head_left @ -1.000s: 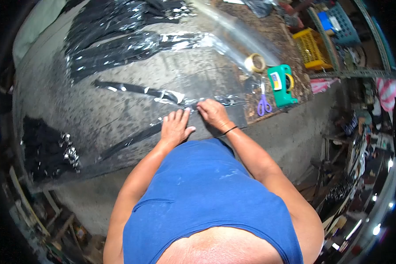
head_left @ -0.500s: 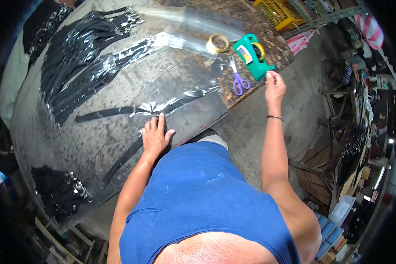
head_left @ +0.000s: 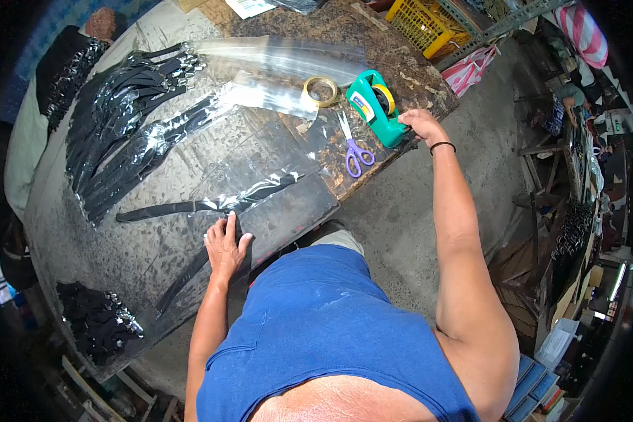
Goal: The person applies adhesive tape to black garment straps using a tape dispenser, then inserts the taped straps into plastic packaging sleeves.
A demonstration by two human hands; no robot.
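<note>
My left hand [head_left: 224, 247] lies flat on the dark tabletop, fingers spread. One fingertip touches a black strap [head_left: 162, 209] whose right half is inside a clear plastic sleeve [head_left: 266, 188]. Another black strap [head_left: 183, 281] runs down-left from beside that hand. At the table's right edge, my right hand [head_left: 423, 126] is closed in a pinch at the cutter end of a green tape dispenser [head_left: 385, 130]. What sits between those fingertips is hidden. Purple-handled scissors [head_left: 356, 153] lie beside the dispenser, and a loose tape roll [head_left: 321, 91] rests beyond them.
Bundles of black straps with metal clips [head_left: 130, 98] and clear plastic sleeves [head_left: 281, 56] cover the table's far side. A smaller black strap pile [head_left: 98, 320] is at the near left. A yellow crate [head_left: 420, 27] stands at the far right. Another person's hand [head_left: 100, 23] shows top left.
The view has shifted, so the table items appear further left and mostly lower. My right hand stays at the dispenser's cutter end, and my left hand remains on the strap.
</note>
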